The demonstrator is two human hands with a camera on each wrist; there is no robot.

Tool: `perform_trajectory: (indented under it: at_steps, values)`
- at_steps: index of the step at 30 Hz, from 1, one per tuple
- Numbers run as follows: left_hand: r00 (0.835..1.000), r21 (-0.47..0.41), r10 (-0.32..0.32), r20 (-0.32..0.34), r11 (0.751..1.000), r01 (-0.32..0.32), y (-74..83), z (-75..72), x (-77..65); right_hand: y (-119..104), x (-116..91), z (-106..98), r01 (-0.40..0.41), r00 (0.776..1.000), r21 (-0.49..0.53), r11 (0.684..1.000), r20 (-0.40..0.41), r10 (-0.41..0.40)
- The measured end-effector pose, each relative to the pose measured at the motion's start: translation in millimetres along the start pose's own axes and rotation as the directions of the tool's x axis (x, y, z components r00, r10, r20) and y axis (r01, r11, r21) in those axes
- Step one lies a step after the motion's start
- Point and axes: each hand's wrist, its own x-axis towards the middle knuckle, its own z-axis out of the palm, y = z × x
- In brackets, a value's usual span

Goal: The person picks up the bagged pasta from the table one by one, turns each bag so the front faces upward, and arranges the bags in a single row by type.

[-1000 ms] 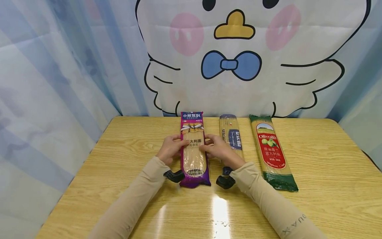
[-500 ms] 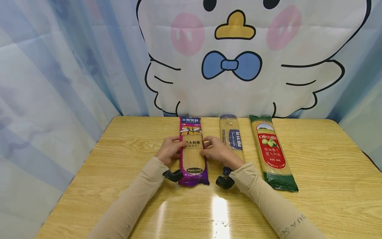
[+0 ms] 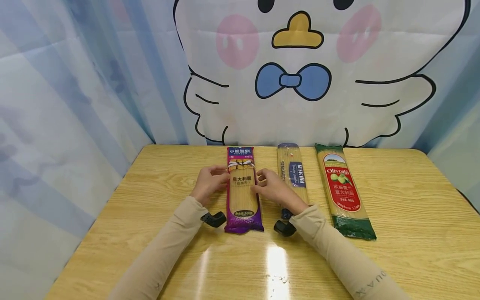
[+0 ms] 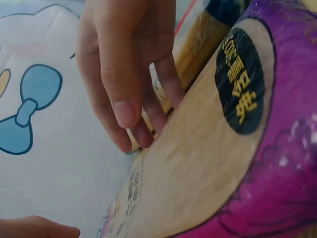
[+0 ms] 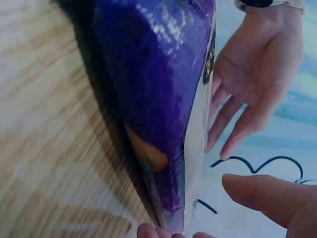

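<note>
A purple-and-pink pack of spaghetti [image 3: 243,198] lies flat on the table between my hands, long side pointing away from me. My left hand [image 3: 211,182] is at its left edge, fingers relaxed and thumb lifted off. On the opposite edge my right hand [image 3: 274,189] rests with loosely bent fingers, its thumb near the front face. The left wrist view shows the right hand [image 4: 131,64] over the pack's far side. In the right wrist view the pack's purple end [image 5: 148,64] fills the middle, with the left hand [image 5: 260,74] beyond and the right thumb [image 5: 267,196] below.
Just right of the purple pack, partly behind the right hand, lies a blue-labelled spaghetti pack [image 3: 297,174]. Farther right is a green-ended spaghetti pack with a red label [image 3: 343,187]. The wooden table [image 3: 161,179] ends at a cartoon curtain [image 3: 232,108].
The purple pack has slid slightly toward me and now lies flat. Both hands have loosened from it, the left drawing off to the left with its thumb lifting away.
</note>
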Motion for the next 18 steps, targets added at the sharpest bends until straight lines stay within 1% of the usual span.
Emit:
perform_trajectory:
  at_steps: [5,10,14,18]
  values:
    - [0.998,0.047,0.060,0.009,0.997,-0.060,2.9,2.2,-2.7,0.2,-2.1,-4.5,0.028,0.999,-0.045,0.999,-0.024,-0.029]
    - [0.989,0.115,0.143,0.023,0.983,-0.145,8.4,6.4,-7.5,0.7,-7.0,-12.9,0.079,0.996,-0.058,0.995,-0.047,-0.082]
    - [0.979,0.166,0.204,0.026,0.964,-0.206,14.5,9.5,-13.0,-1.3,-12.8,-21.0,0.121,0.991,-0.059,0.991,-0.059,-0.124]
    - [0.960,0.195,0.276,0.044,0.940,-0.279,21.0,13.1,-18.1,-3.1,-19.0,-27.9,0.159,0.984,-0.072,0.985,-0.070,-0.164]
